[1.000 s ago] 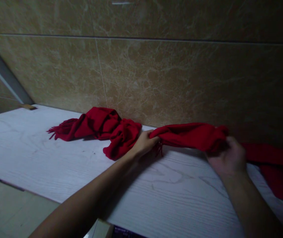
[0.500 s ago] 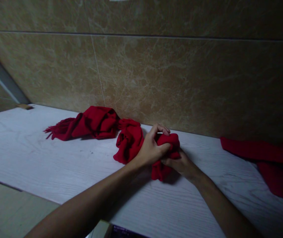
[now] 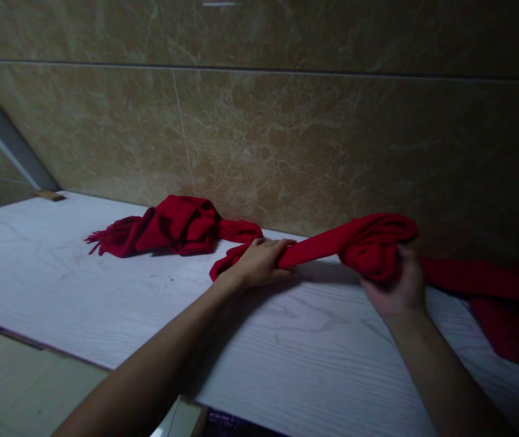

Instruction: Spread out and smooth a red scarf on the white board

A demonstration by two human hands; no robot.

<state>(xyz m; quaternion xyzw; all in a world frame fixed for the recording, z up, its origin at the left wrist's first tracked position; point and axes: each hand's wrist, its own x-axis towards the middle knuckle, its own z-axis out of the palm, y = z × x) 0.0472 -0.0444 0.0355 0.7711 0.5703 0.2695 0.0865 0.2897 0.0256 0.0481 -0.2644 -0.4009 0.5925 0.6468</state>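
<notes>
A long red fringed scarf [image 3: 181, 224] lies along the back of a white wood-grain tabletop [image 3: 81, 291], against a tiled wall. My left hand [image 3: 259, 264] presses a stretch of the scarf down on the table, fingers closed over it. My right hand [image 3: 398, 285] is raised a little to the right, gripping a bunched wad of the same scarf. The cloth runs taut between the two hands. The fringed end rests at the left.
More red cloth [image 3: 505, 309] is spread at the right edge of the table. A brown marble-patterned tile wall [image 3: 286, 133] rises directly behind. The table's front edge drops to a pale floor [image 3: 13, 388] at lower left. A small wooden block [image 3: 48, 195] sits at the far left corner.
My hands were together at the middle, bunching the scarf. The right hand has since pulled its wad out to the right and upward, stretching the cloth, while the left stayed put.
</notes>
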